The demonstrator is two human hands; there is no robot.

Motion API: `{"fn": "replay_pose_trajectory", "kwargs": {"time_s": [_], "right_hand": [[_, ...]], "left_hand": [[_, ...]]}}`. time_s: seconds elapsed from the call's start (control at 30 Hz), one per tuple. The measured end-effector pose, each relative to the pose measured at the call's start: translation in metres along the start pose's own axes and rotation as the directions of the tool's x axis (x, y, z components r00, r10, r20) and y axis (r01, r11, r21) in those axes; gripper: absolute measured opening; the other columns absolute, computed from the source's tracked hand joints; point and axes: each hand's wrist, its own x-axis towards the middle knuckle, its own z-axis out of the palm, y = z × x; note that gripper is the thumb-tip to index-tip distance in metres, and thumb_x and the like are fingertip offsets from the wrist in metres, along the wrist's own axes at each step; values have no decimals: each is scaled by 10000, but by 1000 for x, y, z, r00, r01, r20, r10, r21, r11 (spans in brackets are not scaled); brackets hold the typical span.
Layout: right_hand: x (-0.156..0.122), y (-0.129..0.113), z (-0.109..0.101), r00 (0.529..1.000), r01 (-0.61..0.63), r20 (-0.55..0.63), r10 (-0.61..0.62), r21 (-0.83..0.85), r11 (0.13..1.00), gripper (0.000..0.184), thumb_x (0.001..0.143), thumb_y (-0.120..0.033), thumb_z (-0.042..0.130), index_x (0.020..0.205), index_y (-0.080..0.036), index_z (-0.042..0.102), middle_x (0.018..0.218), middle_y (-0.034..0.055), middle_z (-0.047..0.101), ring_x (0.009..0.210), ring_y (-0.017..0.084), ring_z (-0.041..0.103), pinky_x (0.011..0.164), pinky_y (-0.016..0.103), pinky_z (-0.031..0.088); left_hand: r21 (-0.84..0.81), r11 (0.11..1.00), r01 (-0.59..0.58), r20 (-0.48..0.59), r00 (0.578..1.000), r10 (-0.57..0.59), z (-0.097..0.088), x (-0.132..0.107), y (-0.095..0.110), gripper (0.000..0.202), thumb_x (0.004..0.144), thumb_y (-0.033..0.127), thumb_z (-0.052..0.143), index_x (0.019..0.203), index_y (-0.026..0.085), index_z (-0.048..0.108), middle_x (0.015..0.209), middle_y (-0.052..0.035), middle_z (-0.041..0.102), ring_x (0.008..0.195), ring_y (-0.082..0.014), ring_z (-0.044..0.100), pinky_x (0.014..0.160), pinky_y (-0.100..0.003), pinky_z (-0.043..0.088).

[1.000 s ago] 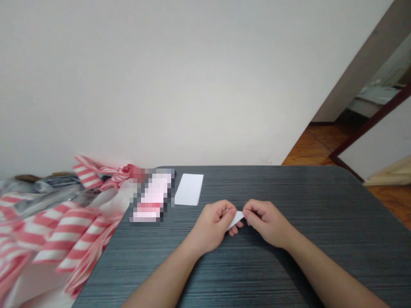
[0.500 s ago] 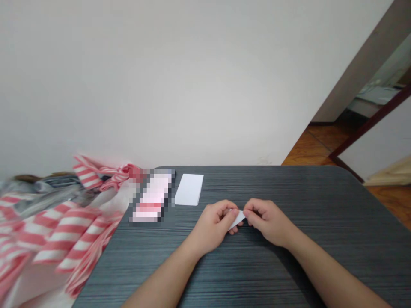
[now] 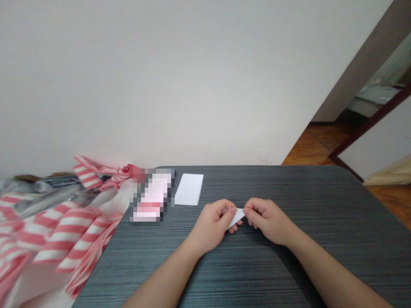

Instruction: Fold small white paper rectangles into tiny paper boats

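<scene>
Between my two hands is a small piece of white paper point(image 3: 236, 217), folded to a pointed shape. My left hand point(image 3: 215, 226) pinches its left part between thumb and fingers, which cover much of it. The thumb and forefinger of my right hand point(image 3: 267, 220) grip the pointed right tip. Both hands are just above the dark table, near its middle. Beyond my left hand lies a small stack of white paper sheets point(image 3: 189, 189), flat on the table.
The dark wood-grain table point(image 3: 321, 214) has rounded far corners and stands against a pale wall point(image 3: 205, 85). A pixelated flat object point(image 3: 152, 194), like a phone, lies left of the stack. Red-and-white striped cloth point(image 3: 64, 231) is heaped beyond the table's left edge.
My left thumb has slid back slightly, so a little more of the folded paper shows. Both hands keep their hold in nearly the same place.
</scene>
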Motion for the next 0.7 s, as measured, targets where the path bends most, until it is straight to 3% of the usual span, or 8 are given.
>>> {"fn": "replay_pose_trajectory", "kwargs": {"time_s": [0.43, 0.7], "right_hand": [[0, 2, 1, 1000, 14, -20, -15, -27, 1000, 225, 912, -211, 515, 695, -175, 558, 591, -32, 549, 560, 112, 490, 550, 225, 372], [0, 5, 4, 1000, 0, -13, 2, 144, 990, 226, 943, -268, 499, 745, -175, 555, 625, -24, 565, 549, 108, 502, 552, 224, 395]], "left_hand": [[-42, 999, -1, -4, 1000, 1, -1, 1, -4, 221, 890, 382, 587, 931, 168, 625, 702, -27, 692, 574, -138, 618, 563, -240, 491], [-131, 991, 6, -23, 1000, -9, 1, 1, -1, 204, 888, 371, 597, 883, 169, 565, 643, -5, 671, 538, -120, 595, 544, -224, 465]]}}
